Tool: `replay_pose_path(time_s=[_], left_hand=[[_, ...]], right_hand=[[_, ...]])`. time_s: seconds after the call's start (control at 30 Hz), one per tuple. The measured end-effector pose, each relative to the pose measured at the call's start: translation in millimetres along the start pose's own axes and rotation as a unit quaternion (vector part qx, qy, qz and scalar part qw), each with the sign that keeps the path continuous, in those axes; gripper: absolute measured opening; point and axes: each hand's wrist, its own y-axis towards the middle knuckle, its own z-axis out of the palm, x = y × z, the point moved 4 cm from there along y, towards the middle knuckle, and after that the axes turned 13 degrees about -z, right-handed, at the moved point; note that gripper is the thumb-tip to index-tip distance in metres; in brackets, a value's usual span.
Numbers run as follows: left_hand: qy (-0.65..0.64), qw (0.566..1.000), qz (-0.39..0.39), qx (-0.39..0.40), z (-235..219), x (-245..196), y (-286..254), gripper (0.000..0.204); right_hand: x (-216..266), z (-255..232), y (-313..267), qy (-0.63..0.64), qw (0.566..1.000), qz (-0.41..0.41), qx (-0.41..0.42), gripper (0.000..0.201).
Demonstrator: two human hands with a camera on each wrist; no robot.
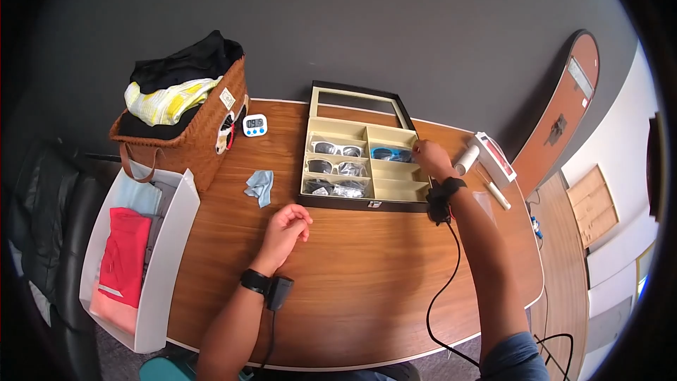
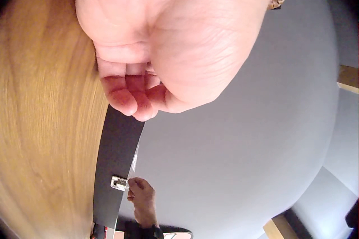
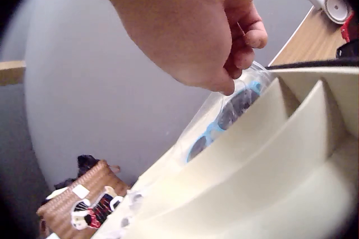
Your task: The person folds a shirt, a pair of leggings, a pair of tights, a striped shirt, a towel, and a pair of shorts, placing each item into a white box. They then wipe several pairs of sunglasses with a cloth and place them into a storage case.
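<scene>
Blue-framed sunglasses in a clear plastic bag lie in the upper right part of a display case, whose lid with a window is raised. My right hand pinches the bag's end between thumb and fingers, as the right wrist view shows. White-framed sunglasses, another pale-framed pair and a dark bagged pair fill compartments in the left column. In front of the case, my left hand holds nothing, its fingers loosely curled over the table.
A light blue cloth and a white timer lie left of the case. Further left stand a woven basket of clothes and a white bin with folded fabrics. A white roll and a box are at right.
</scene>
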Motion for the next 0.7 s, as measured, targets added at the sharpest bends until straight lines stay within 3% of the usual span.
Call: replay_pose_path(time_s=[0.1,0.17,0.27,0.37,0.47,0.57,0.63,0.7], left_hand=[[0.006,1.0,-0.002,0.005,-3,5,2,0.006],[0.013,1.0,-0.003,0.01,-1,4,3,0.006],[0.0,1.0,0.007,0.01,3,1,-2,0.03],[-0.013,1.0,0.011,0.002,8,-6,-8,0.032],[-0.039,0.999,-0.014,0.034,11,-10,-13,0.033],[0.105,0.993,-0.024,0.052,11,-2,-9,0.022],[0.092,0.995,-0.025,0.039,2,3,-4,0.017],[0.075,0.997,-0.034,0.011,1,1,-5,0.01]], right_hand=[[23,-43,-19,0.028,0.999,0.008,-0.041,0.024],[39,-70,-33,0.064,0.993,-0.039,-0.087,0.022],[79,-94,-63,0.088,0.988,-0.098,-0.087,0.019],[126,-92,-96,0.182,0.979,-0.085,-0.024,0.014],[165,-52,-121,0.316,0.945,-0.085,0.022,0.013],[196,-23,-137,0.292,0.948,-0.127,-0.002,0.01],[193,-11,-140,0.298,0.946,-0.13,0.009,0.009],[177,-8,-144,0.473,0.874,-0.084,-0.08,0.01]])
